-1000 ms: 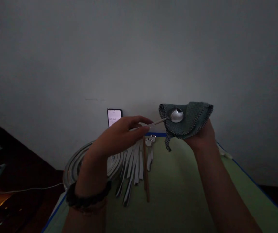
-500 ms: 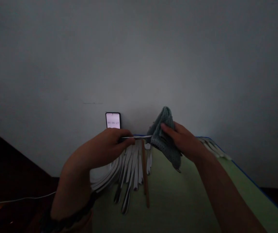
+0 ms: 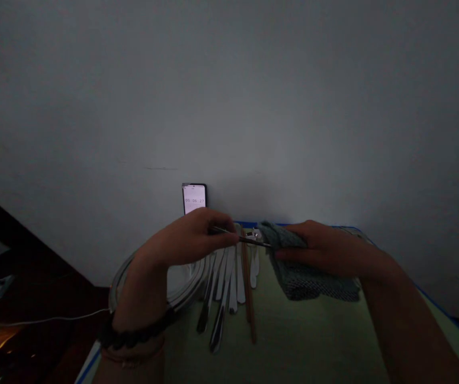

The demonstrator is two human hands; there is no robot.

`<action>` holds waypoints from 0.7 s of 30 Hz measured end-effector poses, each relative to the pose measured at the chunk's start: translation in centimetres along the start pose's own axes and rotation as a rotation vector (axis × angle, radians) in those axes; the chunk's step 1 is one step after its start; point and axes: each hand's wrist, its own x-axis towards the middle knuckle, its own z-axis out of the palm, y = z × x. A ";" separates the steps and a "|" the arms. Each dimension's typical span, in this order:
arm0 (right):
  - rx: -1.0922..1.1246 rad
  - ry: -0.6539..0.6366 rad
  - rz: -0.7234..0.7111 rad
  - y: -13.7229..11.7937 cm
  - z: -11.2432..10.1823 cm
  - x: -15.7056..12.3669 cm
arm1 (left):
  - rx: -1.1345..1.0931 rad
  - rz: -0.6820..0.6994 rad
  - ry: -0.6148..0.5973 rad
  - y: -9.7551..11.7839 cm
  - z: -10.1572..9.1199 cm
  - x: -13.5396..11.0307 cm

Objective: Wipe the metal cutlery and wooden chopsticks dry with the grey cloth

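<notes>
My left hand is closed on one end of a thin metal piece of cutlery, held level above the table. Its working end is hidden, so I cannot tell which kind it is. Over on the right, my right hand grips a grey-green cloth, folded around the other end of the metal piece. Below the hands lie several table knives, fanned out with handles toward me. Beside them rest brown chopsticks and some smaller cutlery.
White plates sit under my left forearm. A phone showing a timer leans against the wall. The pale green table has a blue edge. A white cable runs at the lower left.
My right hand has turned and lowered with the cloth, which now hangs lower and further right. The held metal piece tilts down slightly to the right. The view has shifted a little.
</notes>
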 end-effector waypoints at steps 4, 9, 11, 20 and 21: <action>0.244 0.492 0.031 0.3 0.1 0.5 | -0.070 0.053 0.281 0.6 0.0 0.5; 0.857 1.175 -0.123 0.4 1.2 2.4 | 0.014 0.121 0.574 3.4 3.0 2.6; 1.084 1.266 -0.193 0.3 1.5 3.0 | 0.035 0.142 0.548 4.6 4.4 3.4; 1.469 1.014 -0.155 -0.4 3.6 4.6 | 0.194 0.014 0.449 4.4 4.8 3.5; 1.463 0.983 -0.140 -0.4 3.7 4.7 | 0.197 0.007 0.433 4.1 4.6 3.4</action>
